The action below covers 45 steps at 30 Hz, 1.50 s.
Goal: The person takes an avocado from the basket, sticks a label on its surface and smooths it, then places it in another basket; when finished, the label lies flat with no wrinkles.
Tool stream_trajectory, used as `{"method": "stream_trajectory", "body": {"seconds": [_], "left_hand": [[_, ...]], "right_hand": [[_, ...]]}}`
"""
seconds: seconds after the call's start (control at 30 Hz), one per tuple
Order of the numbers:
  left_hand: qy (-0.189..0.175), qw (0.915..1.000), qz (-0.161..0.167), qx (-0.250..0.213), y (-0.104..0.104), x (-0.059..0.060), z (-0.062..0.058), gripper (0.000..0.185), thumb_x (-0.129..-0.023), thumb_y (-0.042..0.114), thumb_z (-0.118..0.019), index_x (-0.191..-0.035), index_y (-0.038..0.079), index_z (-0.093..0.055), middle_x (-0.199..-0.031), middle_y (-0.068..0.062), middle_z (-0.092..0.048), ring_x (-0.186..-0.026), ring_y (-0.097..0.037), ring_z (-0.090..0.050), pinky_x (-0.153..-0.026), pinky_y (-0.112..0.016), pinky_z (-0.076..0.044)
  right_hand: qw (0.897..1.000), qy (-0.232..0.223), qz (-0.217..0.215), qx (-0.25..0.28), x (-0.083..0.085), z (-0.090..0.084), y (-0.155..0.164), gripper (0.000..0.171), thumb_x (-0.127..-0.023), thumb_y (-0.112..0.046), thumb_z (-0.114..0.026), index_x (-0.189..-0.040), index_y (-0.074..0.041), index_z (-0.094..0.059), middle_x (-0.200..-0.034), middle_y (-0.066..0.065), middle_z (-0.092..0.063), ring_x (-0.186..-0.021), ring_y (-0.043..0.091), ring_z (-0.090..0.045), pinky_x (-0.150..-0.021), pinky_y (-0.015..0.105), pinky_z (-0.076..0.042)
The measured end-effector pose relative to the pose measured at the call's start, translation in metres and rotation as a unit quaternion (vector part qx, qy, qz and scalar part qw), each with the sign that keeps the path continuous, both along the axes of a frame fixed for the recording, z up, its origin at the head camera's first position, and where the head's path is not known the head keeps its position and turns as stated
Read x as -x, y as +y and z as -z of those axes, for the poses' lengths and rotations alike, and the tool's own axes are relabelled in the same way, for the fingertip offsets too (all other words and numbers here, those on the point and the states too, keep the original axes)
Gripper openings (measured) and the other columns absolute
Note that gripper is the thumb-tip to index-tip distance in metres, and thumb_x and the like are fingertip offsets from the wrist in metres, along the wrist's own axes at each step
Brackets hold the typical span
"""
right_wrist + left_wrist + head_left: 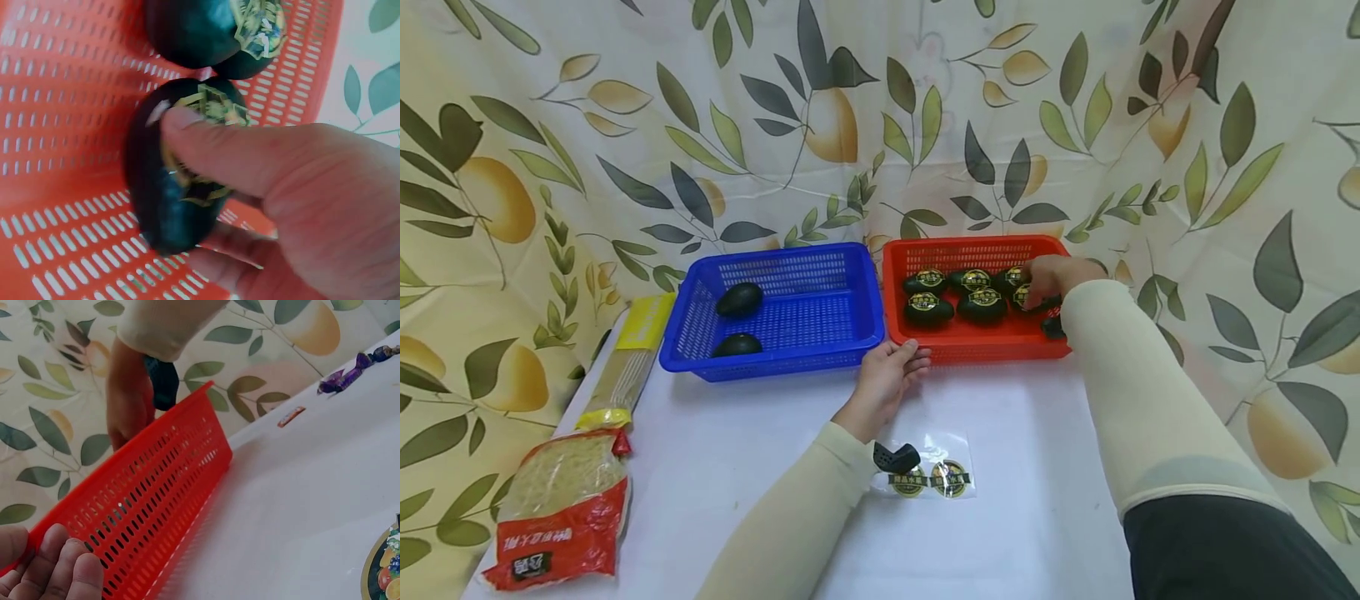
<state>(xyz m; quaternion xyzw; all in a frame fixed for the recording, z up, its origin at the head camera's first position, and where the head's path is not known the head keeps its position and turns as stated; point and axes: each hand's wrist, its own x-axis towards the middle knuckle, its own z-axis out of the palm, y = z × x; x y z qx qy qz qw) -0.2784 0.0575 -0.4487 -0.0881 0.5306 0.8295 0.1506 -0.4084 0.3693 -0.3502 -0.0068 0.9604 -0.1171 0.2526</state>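
Inside the red basket [977,352], my right hand [1058,277] grips a dark avocado [169,215] with a gold-and-black label. Its thumb lies across the label and the fingers are on the far side, as the right wrist view shows. Several other labelled avocados [982,307] lie beside it in that basket. My left hand [886,379] holds the red basket's rim at the front left corner, thumb above and fingers against the outer wall. Part of the right hand's fingers is hidden in the head view.
A blue basket [790,360] stands at the left with two unlabelled avocados [740,300]. A clear sheet with round labels [950,479] lies in front. Bagged noodles [561,517] and a yellow packet [628,358] are at the far left. Purple-wrapped candy [350,375] lies on the table.
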Motion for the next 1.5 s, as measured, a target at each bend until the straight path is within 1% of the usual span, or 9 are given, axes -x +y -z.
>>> {"method": "stream_trajectory", "body": {"seconds": [0.13, 0.33, 0.47, 0.57, 0.73, 0.87, 0.97, 1.23, 1.5], "left_hand": [[-0.003, 1.0, 0.003, 0.007, -0.002, -0.001, 0.0, 0.01, -0.105, 0.015, -0.062, -0.104, 0.005, -0.061, -0.118, -0.022, -0.074, -0.119, -0.038, -0.069, -0.098, -0.04, -0.06], [-0.003, 0.9995, 0.024, 0.019, -0.005, -0.005, 0.003, 0.013, -0.106, 0.018, -0.061, -0.104, 0.004, -0.062, -0.114, -0.02, -0.075, -0.097, -0.026, -0.074, -0.102, -0.044, -0.058], [0.005, 0.9962, 0.068, 0.054, -0.03, -0.013, 0.002, 0.027, -0.107, 0.018, -0.059, -0.124, -0.003, -0.06, -0.117, -0.02, -0.072, -0.098, -0.024, -0.07, -0.096, -0.038, -0.061], [0.019, 0.9926, 0.084, 0.085, -0.073, -0.022, -0.001, 0.038, -0.106, 0.016, -0.058, -0.138, -0.005, -0.053, -0.126, -0.024, -0.068, -0.102, -0.024, -0.069, -0.091, -0.033, -0.061], [0.002, 0.9944, 0.009, 0.106, -0.168, -0.036, -0.005, 0.041, -0.108, 0.017, -0.054, -0.144, -0.001, -0.046, -0.124, -0.017, -0.068, -0.104, -0.022, -0.068, -0.092, -0.031, -0.061], [-0.049, 0.9931, -0.08, 0.071, -0.234, -0.041, -0.014, 0.036, -0.11, 0.03, -0.052, -0.141, 0.012, -0.045, -0.124, -0.006, -0.066, -0.107, -0.015, -0.066, -0.099, -0.027, -0.057], [-0.074, 0.989, -0.122, 0.036, -0.265, -0.04, -0.021, 0.035, -0.11, 0.038, -0.05, -0.139, 0.018, -0.043, -0.128, -0.003, -0.063, -0.109, -0.013, -0.065, -0.103, -0.025, -0.055], [-0.091, 0.9808, -0.167, 0.04, -0.293, -0.032, -0.027, 0.024, -0.112, 0.036, -0.044, -0.127, 0.018, -0.046, -0.124, -0.003, -0.058, -0.116, -0.016, -0.061, -0.102, -0.024, -0.055], [-0.079, 0.9766, -0.166, 0.111, -0.295, -0.027, -0.026, 0.026, -0.111, 0.033, -0.049, -0.127, 0.012, -0.051, -0.117, -0.003, -0.068, -0.11, -0.015, -0.07, -0.1, -0.025, -0.056]], "right_hand": [[1.0, -0.018, 0.018, -0.006, -0.007, 0.003, -0.005, 0.07, -0.093, -0.024, -0.076, -0.152, -0.004, -0.045, -0.147, 0.027, -0.046, -0.125, 0.044, -0.041, -0.106, 0.064, -0.044], [0.997, 0.009, 0.012, -0.07, -0.007, 0.008, -0.009, 0.044, -0.09, -0.027, -0.078, -0.124, -0.002, -0.065, -0.121, 0.02, -0.061, -0.108, 0.04, -0.053, -0.093, 0.061, -0.051], [0.985, 0.068, -0.095, -0.124, 0.002, 0.003, -0.022, 0.028, -0.093, -0.028, -0.073, -0.098, 0.0, -0.071, -0.098, 0.014, -0.067, -0.091, 0.032, -0.06, -0.087, 0.053, -0.054], [0.975, 0.114, -0.157, -0.105, 0.006, -0.008, -0.052, 0.03, -0.095, -0.027, -0.07, -0.1, 0.002, -0.069, -0.095, 0.015, -0.067, -0.088, 0.032, -0.06, -0.088, 0.049, -0.052], [0.971, 0.134, -0.197, 0.009, 0.0, -0.025, -0.139, 0.051, -0.098, -0.03, -0.07, -0.136, 0.001, -0.06, -0.127, 0.021, -0.067, -0.115, 0.036, -0.061, -0.106, 0.054, -0.05], [0.958, 0.117, -0.244, 0.094, -0.011, -0.031, -0.212, 0.053, -0.098, -0.035, -0.07, -0.141, -0.006, -0.059, -0.135, 0.017, -0.065, -0.124, 0.033, -0.06, -0.109, 0.05, -0.05], [0.947, 0.085, -0.272, 0.147, -0.017, -0.03, -0.26, 0.052, -0.099, -0.038, -0.07, -0.141, -0.01, -0.06, -0.137, 0.013, -0.065, -0.126, 0.029, -0.061, -0.108, 0.047, -0.052], [0.919, 0.004, -0.312, 0.242, -0.007, -0.014, -0.357, 0.049, -0.099, -0.036, -0.072, -0.14, -0.012, -0.06, -0.132, 0.009, -0.066, -0.12, 0.03, -0.065, -0.097, 0.044, -0.06], [0.916, -0.023, -0.334, 0.221, 0.02, -0.007, -0.419, 0.052, -0.098, -0.033, -0.074, -0.143, -0.011, -0.06, -0.134, 0.007, -0.066, -0.12, 0.022, -0.063, -0.101, 0.043, -0.058]]}}
